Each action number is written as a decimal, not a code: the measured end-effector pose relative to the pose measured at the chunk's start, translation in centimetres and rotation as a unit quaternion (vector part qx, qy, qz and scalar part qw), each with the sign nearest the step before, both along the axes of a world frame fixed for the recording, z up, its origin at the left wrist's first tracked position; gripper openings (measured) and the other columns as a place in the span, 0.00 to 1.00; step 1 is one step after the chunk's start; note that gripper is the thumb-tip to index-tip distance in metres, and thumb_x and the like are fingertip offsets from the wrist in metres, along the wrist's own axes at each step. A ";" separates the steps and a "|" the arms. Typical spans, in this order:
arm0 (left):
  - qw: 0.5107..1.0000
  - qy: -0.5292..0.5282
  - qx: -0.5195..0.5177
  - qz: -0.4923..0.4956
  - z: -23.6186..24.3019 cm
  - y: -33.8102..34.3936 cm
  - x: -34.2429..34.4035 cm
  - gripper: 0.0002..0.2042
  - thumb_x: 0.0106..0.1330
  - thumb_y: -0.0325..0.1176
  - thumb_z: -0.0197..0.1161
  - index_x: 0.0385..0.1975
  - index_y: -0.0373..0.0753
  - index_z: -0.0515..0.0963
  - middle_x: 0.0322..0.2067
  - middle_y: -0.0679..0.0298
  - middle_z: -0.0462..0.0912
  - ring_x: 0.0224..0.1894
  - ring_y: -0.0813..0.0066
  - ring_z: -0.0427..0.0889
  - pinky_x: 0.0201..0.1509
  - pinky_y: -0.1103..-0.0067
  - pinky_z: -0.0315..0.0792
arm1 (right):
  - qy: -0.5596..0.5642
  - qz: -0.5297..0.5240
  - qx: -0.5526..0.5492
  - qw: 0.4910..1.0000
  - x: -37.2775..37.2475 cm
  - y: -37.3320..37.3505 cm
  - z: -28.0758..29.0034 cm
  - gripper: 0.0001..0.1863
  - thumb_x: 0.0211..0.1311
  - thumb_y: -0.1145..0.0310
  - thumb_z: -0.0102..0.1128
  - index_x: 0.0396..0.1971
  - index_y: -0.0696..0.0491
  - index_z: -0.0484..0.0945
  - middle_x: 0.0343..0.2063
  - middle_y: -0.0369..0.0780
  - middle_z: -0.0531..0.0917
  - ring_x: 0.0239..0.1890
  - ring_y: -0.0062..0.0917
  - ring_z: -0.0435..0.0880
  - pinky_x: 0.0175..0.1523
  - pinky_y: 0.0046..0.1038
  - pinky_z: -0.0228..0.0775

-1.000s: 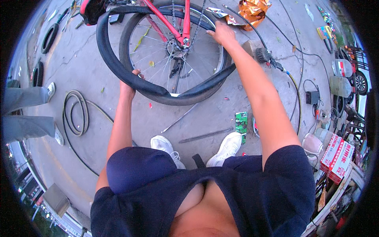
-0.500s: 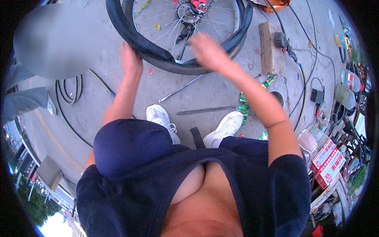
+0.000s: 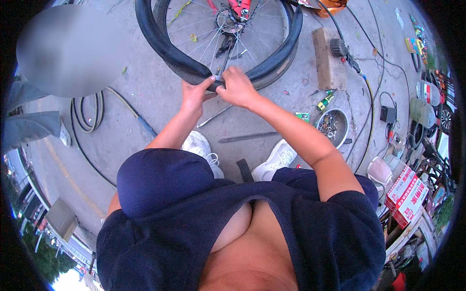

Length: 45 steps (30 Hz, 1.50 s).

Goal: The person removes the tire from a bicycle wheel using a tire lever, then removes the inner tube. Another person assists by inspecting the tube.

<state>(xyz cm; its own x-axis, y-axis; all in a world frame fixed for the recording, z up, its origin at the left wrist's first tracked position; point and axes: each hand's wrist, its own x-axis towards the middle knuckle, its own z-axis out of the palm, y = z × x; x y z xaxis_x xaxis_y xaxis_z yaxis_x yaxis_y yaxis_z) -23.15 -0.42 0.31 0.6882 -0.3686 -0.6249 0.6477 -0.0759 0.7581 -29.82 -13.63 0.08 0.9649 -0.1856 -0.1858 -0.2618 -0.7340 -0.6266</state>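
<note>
Two hands working a tube at a bicycle wheel

Nearest, the wearer's white shoes stand on grey concrete, with a long flat bar and a thin rod lying beyond them. The left hand grips the wheel's near edge, thumb on top; the right hand is bunched beside it, its exact pinch hidden. Under and around them, the fat black tube lies over the tire. The step looks like seating the tube's near part at the rim; it seems to call for firm thumb pressure, then feeding the rest in.

To the right are a metal bowl of small parts, a wooden block and an air hose. Far right, outdoor clutter surrounds a red-and-white box; far left, someone's grey trouser legs.
</note>
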 end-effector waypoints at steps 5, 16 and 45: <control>1.000 0.005 0.011 0.007 -0.7 0.6 0.4 0.16 0.54 0.27 0.63 0.41 0.37 0.65 0.36 0.60 0.76 0.36 0.66 0.80 0.35 0.67 0.79 | 0.008 -0.108 0.039 0.993 0.6 1.2 0.0 0.18 0.48 0.69 0.53 0.41 0.59 0.72 0.37 0.56 0.72 0.39 0.50 0.75 0.46 0.44 0.67; 0.994 0.052 -0.094 -0.027 -5.7 2.9 1.3 0.19 0.53 0.27 0.65 0.44 0.42 0.68 0.41 0.67 0.74 0.47 0.72 0.73 0.51 0.67 0.69 | 0.030 -0.231 0.154 0.960 2.1 0.6 -1.7 0.14 0.44 0.71 0.52 0.34 0.54 0.77 0.38 0.51 0.77 0.44 0.47 0.74 0.48 0.40 0.67; 0.971 0.046 -0.224 -0.074 -8.4 4.7 1.8 0.21 0.60 0.39 0.62 0.49 0.38 0.68 0.46 0.64 0.75 0.49 0.72 0.75 0.53 0.73 0.70 | -0.041 -0.050 -0.003 0.998 0.7 3.8 1.7 0.18 0.39 0.64 0.61 0.29 0.63 0.76 0.28 0.53 0.78 0.35 0.46 0.78 0.41 0.40 0.71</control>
